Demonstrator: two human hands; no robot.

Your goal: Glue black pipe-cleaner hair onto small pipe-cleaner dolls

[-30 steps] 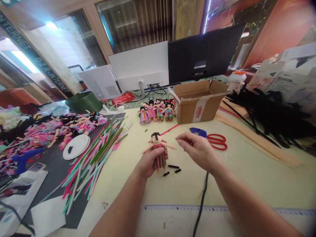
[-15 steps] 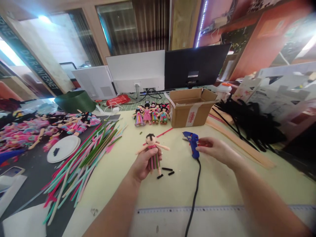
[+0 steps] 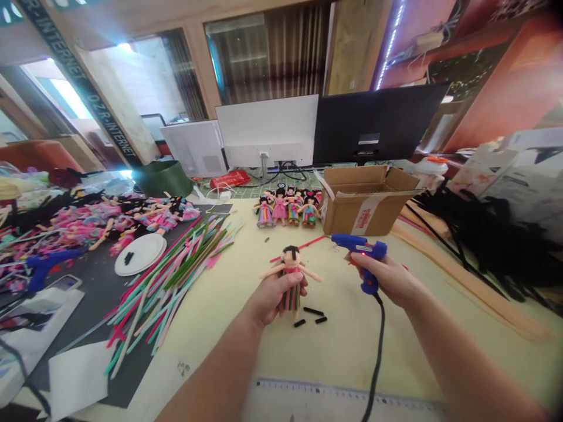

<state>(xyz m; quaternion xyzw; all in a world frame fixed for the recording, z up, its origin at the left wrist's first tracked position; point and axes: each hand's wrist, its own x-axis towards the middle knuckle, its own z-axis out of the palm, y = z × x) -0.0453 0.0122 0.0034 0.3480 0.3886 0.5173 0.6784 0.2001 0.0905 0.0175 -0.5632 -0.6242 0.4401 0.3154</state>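
Observation:
A small doll [image 3: 291, 293] with black hair and a striped dress is upright in my left hand [image 3: 272, 296], thumb across its chest. My right hand [image 3: 391, 275] is wrapped round the handle of a blue glue gun [image 3: 358, 243], whose nozzle points left and whose black cord runs down toward me. Several short black pieces [image 3: 314, 311] lie on the pale table mat just below the doll. A thin red stick [image 3: 308, 243] lies behind the doll, near the nozzle.
An open cardboard box [image 3: 365, 205] stands behind the glue gun, beside several finished dolls [image 3: 288, 208]. Coloured fuzzy stems [image 3: 176, 281] and a white plate [image 3: 141, 254] lie left. A ruler [image 3: 334, 391] crosses the front; black stems [image 3: 479, 234] are piled right.
My right hand has closed round the glue gun and lifted it, its nozzle now pointing left. The view has turned left, so the scene sits further right. My left hand still holds the doll.

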